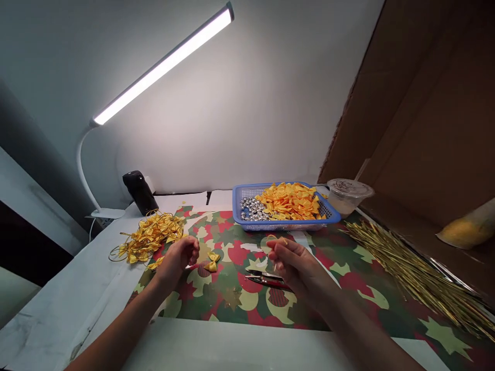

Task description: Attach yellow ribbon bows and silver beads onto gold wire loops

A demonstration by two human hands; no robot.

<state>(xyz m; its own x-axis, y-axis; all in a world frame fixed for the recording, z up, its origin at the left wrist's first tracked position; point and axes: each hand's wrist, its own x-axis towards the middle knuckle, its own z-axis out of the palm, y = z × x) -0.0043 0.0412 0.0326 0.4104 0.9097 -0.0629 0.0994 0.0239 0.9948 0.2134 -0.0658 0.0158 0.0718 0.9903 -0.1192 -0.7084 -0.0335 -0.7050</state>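
My left hand [178, 262] is closed, its fingers curled in; what it holds, if anything, is hidden. A small gold ribbon bow [212, 262] lies on the patterned sheet just right of it. My right hand [296, 263] pinches a thin yellowish cord [272, 237], which loops above the fingertips. Beneath and left of the right hand lie thread snips [265, 279] with dark blades and a red part. To the left of my left hand is a heap of finished-looking gold bows with cords [152, 237].
Behind the hands stands a blue basket [236, 206] with orange-yellow ribbon pieces [292, 201] and silver beads [254, 209]. A lidded plastic tub [346, 196] sits beside it. Gold cords [410, 273] lie at right, near a cardboard wall [417, 118]. A lamp [164, 64] and black object [139, 191] stand left.
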